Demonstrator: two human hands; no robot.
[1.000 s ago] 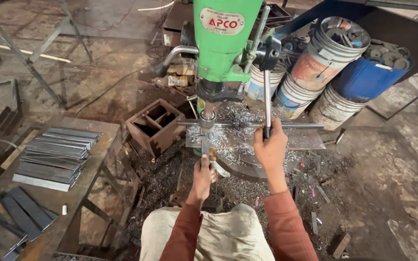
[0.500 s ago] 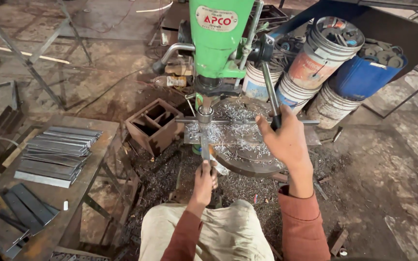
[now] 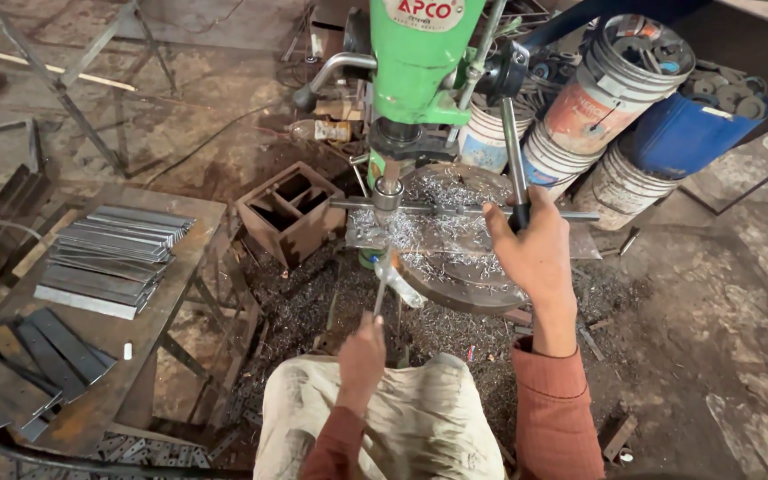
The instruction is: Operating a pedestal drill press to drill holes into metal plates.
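Observation:
A green drill press [image 3: 420,62] stands in front of me, its chuck [image 3: 388,191] over a round table [image 3: 464,289] covered in metal shavings. My right hand [image 3: 533,253] grips the black feed lever [image 3: 514,151] of the press. My left hand [image 3: 363,348] holds the near end of a thin flat metal strip [image 3: 382,289] that runs up under the chuck. A long metal bar [image 3: 464,212] lies crosswise on the table.
A rusty side table [image 3: 104,373] at left carries stacks of flat steel strips [image 3: 113,258]. A small open metal box [image 3: 288,212] stands on the floor near the press. Buckets [image 3: 611,84] and a blue drum [image 3: 686,133] sit at back right. Shavings litter the floor.
My right hand has swung the feed lever round toward me and to the right. My left hand has stayed on the strip, slightly lower in view.

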